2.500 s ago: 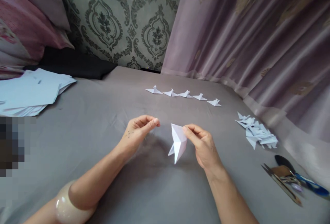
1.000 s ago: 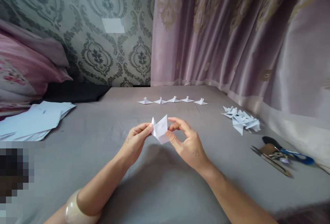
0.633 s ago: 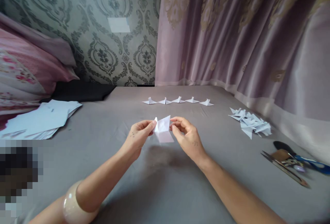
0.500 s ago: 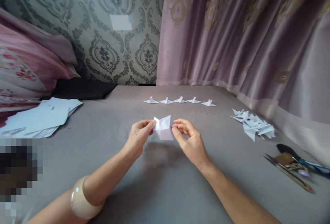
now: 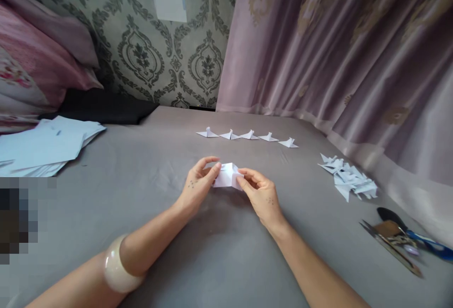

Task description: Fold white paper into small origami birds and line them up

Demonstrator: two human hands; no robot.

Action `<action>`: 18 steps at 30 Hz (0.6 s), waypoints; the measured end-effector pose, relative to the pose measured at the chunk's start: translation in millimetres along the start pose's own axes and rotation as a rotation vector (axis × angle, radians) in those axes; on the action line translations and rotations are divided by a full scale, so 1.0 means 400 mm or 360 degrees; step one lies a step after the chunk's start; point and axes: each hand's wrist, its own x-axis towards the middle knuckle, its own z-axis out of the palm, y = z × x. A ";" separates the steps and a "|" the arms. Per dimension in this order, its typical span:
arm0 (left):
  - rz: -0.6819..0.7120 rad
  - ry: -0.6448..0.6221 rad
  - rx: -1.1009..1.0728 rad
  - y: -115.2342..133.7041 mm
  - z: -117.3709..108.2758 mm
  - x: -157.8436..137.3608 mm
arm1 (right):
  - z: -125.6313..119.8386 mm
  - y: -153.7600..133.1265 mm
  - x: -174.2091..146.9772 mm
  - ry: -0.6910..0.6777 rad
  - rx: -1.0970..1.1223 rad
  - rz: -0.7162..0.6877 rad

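A small white folded sheet of paper [image 5: 226, 175] is held between my two hands, above the grey-covered surface. My left hand [image 5: 201, 181] pinches its left edge between thumb and fingers. On the opposite edge, my right hand [image 5: 258, 193] grips the paper the same way. A vertical crease shows near the paper's middle, with the two halves angled to each other. Beyond my hands stands a row of several folded white paper figures [image 5: 249, 134], each with flat wings and a raised middle.
To the right lies a heap of folded paper pieces [image 5: 350, 175]. Nearer are scissors [image 5: 430, 244] and a pointed tool [image 5: 396, 251]. At the left is a stack of white sheets [image 5: 42, 145] beside a black folded item [image 5: 106, 106]. A curtain [image 5: 283, 62] hangs along the right.
My right hand has closed on the paper's right edge; before, it was just apart from it. The paper has turned and looks shorter. The view has tilted slightly downward.
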 end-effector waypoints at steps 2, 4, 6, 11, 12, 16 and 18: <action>0.0051 -0.0128 0.0025 -0.004 -0.003 -0.001 | -0.008 0.007 0.005 0.0058 -0.0056 -0.0019; 0.0091 -0.0213 0.0110 -0.008 -0.004 -0.001 | -0.016 0.010 0.006 0.0095 -0.0138 -0.0055; 0.0129 -0.0222 0.0244 -0.012 -0.004 -0.001 | -0.019 0.009 0.003 0.0141 -0.0240 -0.0098; 0.0223 -0.0173 0.0447 -0.010 -0.004 -0.001 | -0.015 -0.002 -0.015 0.0163 -0.0425 -0.0153; 0.0233 -0.0186 0.0450 -0.010 -0.004 -0.001 | -0.013 -0.004 -0.018 0.0148 -0.0425 -0.0156; 0.0266 -0.0229 0.0486 -0.014 -0.004 0.000 | -0.010 -0.008 -0.025 0.0100 -0.0390 -0.0174; 0.0299 -0.0227 0.0517 -0.020 -0.006 0.001 | -0.009 -0.008 -0.027 0.0092 -0.0374 -0.0186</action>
